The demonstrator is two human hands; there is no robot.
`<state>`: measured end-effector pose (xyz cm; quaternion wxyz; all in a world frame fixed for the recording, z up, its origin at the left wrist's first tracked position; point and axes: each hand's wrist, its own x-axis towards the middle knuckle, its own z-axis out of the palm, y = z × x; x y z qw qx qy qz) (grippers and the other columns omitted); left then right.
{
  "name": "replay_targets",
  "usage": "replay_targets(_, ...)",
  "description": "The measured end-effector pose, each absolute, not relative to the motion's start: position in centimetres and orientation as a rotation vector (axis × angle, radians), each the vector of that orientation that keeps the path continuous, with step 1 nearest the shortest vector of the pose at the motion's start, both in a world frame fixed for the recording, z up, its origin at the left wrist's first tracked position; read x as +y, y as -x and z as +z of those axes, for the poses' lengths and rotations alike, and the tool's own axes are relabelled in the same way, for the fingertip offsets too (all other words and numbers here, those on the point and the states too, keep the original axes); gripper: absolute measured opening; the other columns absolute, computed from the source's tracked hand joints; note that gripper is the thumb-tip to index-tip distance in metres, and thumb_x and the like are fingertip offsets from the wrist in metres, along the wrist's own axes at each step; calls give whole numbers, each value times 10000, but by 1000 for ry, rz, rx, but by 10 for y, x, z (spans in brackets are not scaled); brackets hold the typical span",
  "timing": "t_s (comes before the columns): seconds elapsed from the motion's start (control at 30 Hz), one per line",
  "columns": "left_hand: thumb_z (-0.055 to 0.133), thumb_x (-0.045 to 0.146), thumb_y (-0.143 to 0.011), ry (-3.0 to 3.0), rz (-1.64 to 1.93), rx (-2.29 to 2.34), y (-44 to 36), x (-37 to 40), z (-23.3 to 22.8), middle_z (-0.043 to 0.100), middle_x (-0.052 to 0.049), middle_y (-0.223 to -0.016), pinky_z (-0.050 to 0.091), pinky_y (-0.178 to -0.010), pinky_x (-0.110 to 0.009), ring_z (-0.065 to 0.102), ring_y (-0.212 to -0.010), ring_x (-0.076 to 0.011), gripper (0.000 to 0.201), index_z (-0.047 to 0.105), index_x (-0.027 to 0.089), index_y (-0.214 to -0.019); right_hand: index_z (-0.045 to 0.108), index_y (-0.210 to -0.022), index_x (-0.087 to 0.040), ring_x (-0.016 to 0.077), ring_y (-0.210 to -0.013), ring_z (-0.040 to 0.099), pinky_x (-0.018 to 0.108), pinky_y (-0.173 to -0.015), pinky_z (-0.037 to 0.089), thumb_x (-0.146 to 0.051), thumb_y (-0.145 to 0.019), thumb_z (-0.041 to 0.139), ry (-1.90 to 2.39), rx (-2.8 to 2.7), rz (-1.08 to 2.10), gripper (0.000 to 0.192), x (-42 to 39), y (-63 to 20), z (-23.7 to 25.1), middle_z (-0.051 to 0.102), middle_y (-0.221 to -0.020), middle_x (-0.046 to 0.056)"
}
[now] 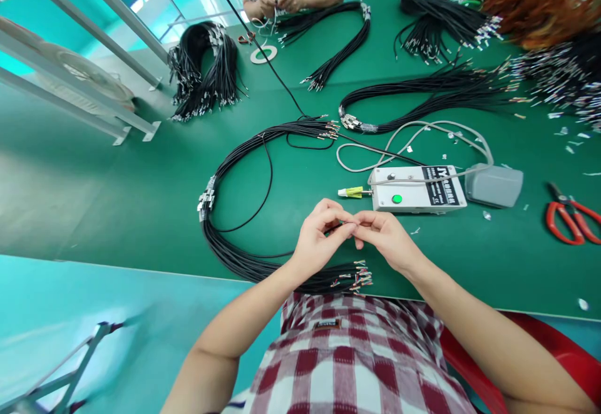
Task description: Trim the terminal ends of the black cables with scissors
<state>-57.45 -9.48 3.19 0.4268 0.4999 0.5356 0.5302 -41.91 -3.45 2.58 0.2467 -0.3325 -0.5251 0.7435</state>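
My left hand (323,238) is closed in a pinch on a thin black cable, whose end sits between the fingers. My right hand (385,237) meets it, fingertips pinched at the tip of that same cable; the fingers cover the exact wire ends. Behind the left wrist the cable runs back to a curved bundle of black cables (235,157), banded at the bend with silvery connectors (207,198). The bundle's lower stripped ends (360,276) lie near the table edge, showing small coloured wires. Just beyond my right hand stands a white box (413,198) with a green button and a yellow-sleeved tip.
Red-handled pliers (570,217) lie at the right, and a grey pedal (494,185) touches the box. More cable bundles (408,98) cover the green table (154,213) farther back. Across it, a co-worker's hands (282,2) handle a white strand. Metal rails (113,32) stand at left.
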Motion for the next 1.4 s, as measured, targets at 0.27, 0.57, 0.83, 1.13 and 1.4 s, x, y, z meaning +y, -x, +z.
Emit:
replay_targets(0.27,644,387,-898,-1004,1312,1405,571,-99,8,584,9,-755,471,-466,-228,556,-496,-88,223,562,179,-884,669,-813,-211,159,-688,631,284,-629,442,-244,-905,569,1025,-2109,1233,139,-33,418,25,713,-785,20)
replay_targets(0.57,537,203,-947,-1511,1326,1647,578,-96,-4,563,-18,-805,455,-621,-236,543,-712,-123,125,568,183,-827,666,-1167,-177,211,-854,692,340,-718,408,-330,-963,591,999,-2502,411,266,-34,410,19,762,-1086,64)
replay_targets(0.83,537,204,-945,-1628,1360,1592,582,-95,-6,579,-29,-810,460,-646,-249,544,-735,-133,132,576,185,-820,722,-915,-224,180,-785,626,375,-699,289,-279,-1034,476,724,-2694,5,279,-19,418,22,787,-918,-4)
replay_targets(1.13,576,232,-868,-1210,1318,1653,599,-62,-10,469,58,-614,248,-439,-210,369,-447,-59,152,498,194,-744,655,-952,-173,299,-966,528,419,-772,289,-141,-936,551,923,-2829,-324,110,18,432,17,705,-964,117)
replay_targets(1.4,551,169,-846,-1266,1298,1678,602,-49,-9,486,51,-638,247,-455,-227,368,-446,-62,134,488,195,-730,594,-751,-225,272,-858,514,433,-804,340,-34,-941,376,873,-2867,-222,346,30,439,13,626,-753,86)
